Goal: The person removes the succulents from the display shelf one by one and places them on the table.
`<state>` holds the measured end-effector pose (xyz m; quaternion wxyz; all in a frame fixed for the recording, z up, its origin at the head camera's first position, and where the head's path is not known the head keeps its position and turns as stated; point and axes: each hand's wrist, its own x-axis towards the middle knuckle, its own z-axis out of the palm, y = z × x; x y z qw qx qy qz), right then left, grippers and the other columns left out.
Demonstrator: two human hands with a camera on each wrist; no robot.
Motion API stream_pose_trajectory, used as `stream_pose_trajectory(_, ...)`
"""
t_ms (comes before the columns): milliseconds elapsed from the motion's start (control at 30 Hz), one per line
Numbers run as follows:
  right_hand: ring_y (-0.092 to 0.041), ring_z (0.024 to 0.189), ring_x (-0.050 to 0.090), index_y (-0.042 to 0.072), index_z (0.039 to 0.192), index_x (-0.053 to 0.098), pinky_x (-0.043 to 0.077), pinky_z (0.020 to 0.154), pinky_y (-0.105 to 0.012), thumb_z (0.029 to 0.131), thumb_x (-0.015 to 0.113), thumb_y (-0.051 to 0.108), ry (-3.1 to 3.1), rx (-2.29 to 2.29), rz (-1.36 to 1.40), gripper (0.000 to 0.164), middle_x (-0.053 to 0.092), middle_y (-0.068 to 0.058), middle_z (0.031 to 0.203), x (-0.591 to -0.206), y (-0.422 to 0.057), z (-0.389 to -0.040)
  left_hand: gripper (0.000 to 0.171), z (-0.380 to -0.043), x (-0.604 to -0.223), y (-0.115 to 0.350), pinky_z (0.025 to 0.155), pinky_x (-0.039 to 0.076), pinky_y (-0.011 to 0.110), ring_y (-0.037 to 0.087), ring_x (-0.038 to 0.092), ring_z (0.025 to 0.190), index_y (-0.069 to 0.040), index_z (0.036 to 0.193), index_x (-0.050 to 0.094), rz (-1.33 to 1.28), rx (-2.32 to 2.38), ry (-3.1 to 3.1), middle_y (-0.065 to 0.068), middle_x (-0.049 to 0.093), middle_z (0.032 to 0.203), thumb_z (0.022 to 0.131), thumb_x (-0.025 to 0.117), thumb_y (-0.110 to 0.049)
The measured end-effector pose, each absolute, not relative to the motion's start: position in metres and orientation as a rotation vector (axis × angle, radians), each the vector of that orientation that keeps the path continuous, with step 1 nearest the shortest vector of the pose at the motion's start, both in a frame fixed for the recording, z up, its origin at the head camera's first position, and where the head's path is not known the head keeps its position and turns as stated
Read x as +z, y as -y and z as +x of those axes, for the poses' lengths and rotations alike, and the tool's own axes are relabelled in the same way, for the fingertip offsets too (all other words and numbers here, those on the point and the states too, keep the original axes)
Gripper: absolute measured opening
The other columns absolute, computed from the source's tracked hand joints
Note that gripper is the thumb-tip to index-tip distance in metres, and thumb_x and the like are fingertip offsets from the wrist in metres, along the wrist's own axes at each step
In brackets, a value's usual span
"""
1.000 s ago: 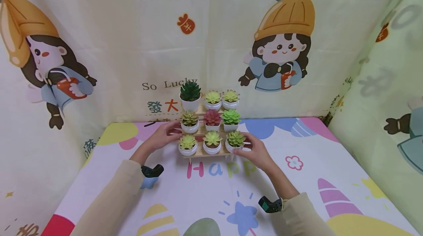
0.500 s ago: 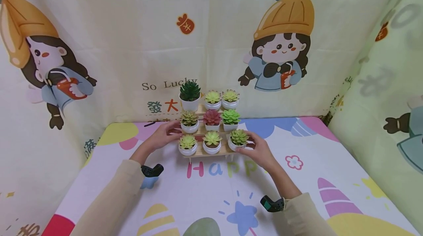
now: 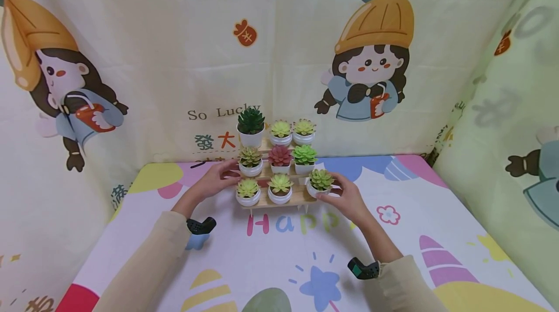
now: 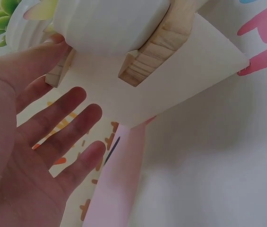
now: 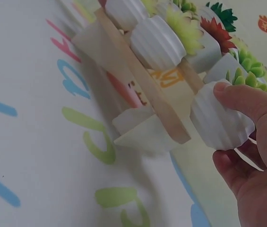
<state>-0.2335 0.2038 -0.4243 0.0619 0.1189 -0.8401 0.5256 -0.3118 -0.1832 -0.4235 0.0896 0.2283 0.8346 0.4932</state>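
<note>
A small three-tier wooden plant stand [image 3: 298, 196] with white side panels stands on the table, bearing several succulents in white pots. In the head view my left hand [image 3: 214, 179] is at its left side. Thumb and forefinger pinch the end of a wooden slat [image 4: 60, 68] there, while the other fingers are spread loosely. My right hand [image 3: 351, 201] holds a green succulent [image 3: 320, 180] by its ribbed white pot [image 5: 218, 118], thumb on one side and fingers on the other. That pot is raised off the lower tier's right end, apart from the wood in the right wrist view.
A dark green succulent [image 3: 251, 121] in a taller pot tops the stand at left. A red succulent [image 3: 280, 156] sits mid-tier. The patterned tablecloth [image 3: 410, 215] spreads around, and a printed curtain [image 3: 297, 79] hangs close behind.
My right hand has moved right with the green succulent, lifting it away from the lower tier's right end. The left hand and the stand have stayed in place.
</note>
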Motion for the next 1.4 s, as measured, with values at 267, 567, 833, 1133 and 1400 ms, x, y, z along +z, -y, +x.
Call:
stream_pose_trajectory(267,-0.03,0.119,0.057,0.007,0.138,0.048,0.053,0.096,-0.039,0.078,0.081,0.022,2.55,1.577,0.311,0.069,0.056,-0.015,0.131,-0.425,-0.21,-0.234,0.063,-0.311,-0.423,0.183,0.1,0.051,0.044,0.035,0.056,0.122,-0.01,0.149,0.036,0.695,1.448,-2.5,0.018,0.052,0.139,0.093,0.064,-0.019)
stream_pose_trajectory(567,-0.031,0.119,0.056,0.006,0.139,0.046,0.052,0.097,-0.039,0.08,0.08,0.022,2.572,1.559,0.27,0.07,0.055,-0.016,0.132,-0.428,-0.213,-0.233,0.062,-0.311,-0.424,0.182,0.101,0.05,0.046,0.033,0.057,0.122,-0.013,0.148,0.038,0.677,1.434,-2.517,0.015,0.053,0.139,0.093,0.064,-0.02)
stream_pose_trajectory(833,-0.039,0.122,0.054,0.0,0.142,0.041,0.049,0.101,-0.048,0.082,0.076,0.012,2.588,1.559,0.213,0.07,0.052,-0.024,0.135,-0.429,-0.213,-0.233,0.061,-0.31,-0.425,0.182,0.1,0.051,0.045,0.032,0.057,0.121,-0.013,0.148,0.038,0.676,1.431,-2.527,0.015,0.054,0.138,0.093,0.065,-0.02)
stream_pose_trajectory(1133,-0.035,0.122,0.055,0.004,0.141,0.044,0.05,0.101,-0.044,0.081,0.078,0.019,2.558,1.568,0.202,0.07,0.054,-0.02,0.133,-0.43,-0.216,-0.236,0.063,-0.309,-0.423,0.182,0.1,0.051,0.045,0.034,0.057,0.122,-0.012,0.149,0.036,0.68,1.436,-2.521,0.017,0.053,0.138,0.093,0.065,-0.02)
stream_pose_trajectory(1400,-0.037,0.121,0.056,0.005,0.141,0.044,0.05,0.1,-0.045,0.08,0.079,0.021,2.576,1.558,0.168,0.072,0.054,-0.02,0.133,-0.434,-0.218,-0.238,0.064,-0.306,-0.417,0.181,0.101,0.049,0.049,0.038,0.056,0.122,-0.008,0.15,0.033,0.699,1.435,-2.515,0.021,0.052,0.139,0.094,0.063,-0.016)
